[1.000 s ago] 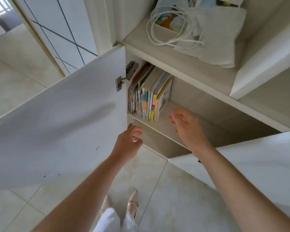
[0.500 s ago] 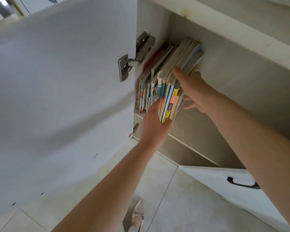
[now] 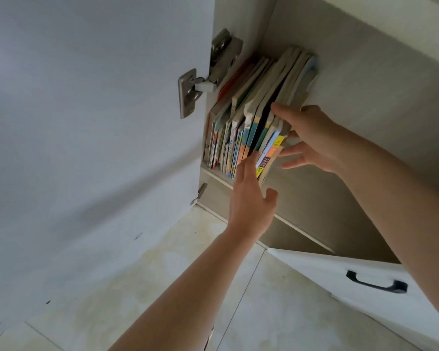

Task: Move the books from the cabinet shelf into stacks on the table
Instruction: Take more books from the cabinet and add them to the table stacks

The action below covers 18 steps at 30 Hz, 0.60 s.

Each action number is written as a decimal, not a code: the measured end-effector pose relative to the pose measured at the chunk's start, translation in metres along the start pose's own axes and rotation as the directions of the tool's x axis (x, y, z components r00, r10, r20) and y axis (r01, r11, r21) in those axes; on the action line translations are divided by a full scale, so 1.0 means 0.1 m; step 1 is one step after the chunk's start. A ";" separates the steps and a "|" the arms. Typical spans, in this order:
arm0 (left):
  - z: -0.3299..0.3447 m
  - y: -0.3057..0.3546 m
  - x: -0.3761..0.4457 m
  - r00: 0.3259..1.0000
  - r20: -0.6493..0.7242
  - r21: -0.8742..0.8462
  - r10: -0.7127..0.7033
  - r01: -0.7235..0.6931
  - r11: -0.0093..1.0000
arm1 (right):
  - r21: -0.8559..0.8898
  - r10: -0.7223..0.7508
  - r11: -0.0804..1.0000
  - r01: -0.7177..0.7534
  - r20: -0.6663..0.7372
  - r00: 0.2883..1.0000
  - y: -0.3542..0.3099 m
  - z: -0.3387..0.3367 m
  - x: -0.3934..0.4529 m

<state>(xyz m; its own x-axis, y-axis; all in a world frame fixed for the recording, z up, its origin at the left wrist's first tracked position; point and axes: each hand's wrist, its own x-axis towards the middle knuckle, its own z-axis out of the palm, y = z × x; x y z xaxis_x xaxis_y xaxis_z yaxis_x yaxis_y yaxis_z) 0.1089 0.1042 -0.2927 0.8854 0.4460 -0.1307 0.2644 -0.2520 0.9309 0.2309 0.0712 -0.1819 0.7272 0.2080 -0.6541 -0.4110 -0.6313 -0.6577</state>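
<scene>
A row of thin, colourful books (image 3: 228, 138) stands upright and leans left on the cabinet shelf (image 3: 219, 179), against the cabinet's left wall. My right hand (image 3: 312, 135) grips the rightmost bundle of books (image 3: 269, 154), thumb pushed into a gap in the row and fingers spread on the outer cover. That bundle is tilted and sticks out a little past the shelf edge. My left hand (image 3: 249, 198) reaches up from below, its straight fingers against the spines just left of the bundle and the thumb spread beneath it. No table is in view.
The white cabinet door (image 3: 86, 122) hangs wide open on the left, on a metal hinge (image 3: 188, 89). Below right, a white drawer front with a black handle (image 3: 375, 285) juts out. Pale floor tiles (image 3: 188, 274) lie underneath.
Both hands went from in front of the shelf up to the books. My right thumb has slid into the row, and the rightmost bundle has tipped away from the others.
</scene>
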 end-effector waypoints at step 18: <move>0.52 -0.20 0.56 0.978 -0.203 0.131 0.038 -0.011 0.991 | -0.046 0.019 0.998 -0.031 -0.227 0.974 0.16 -0.03 0.09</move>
<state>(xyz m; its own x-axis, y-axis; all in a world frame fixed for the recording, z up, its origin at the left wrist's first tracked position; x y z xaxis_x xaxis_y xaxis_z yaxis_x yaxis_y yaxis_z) 0.1730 0.0894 -0.3366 0.7988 0.6012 -0.0236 0.3026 -0.3676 0.8794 0.2327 0.0611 -0.1975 0.8250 0.0204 -0.5647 -0.4073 -0.6713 -0.6193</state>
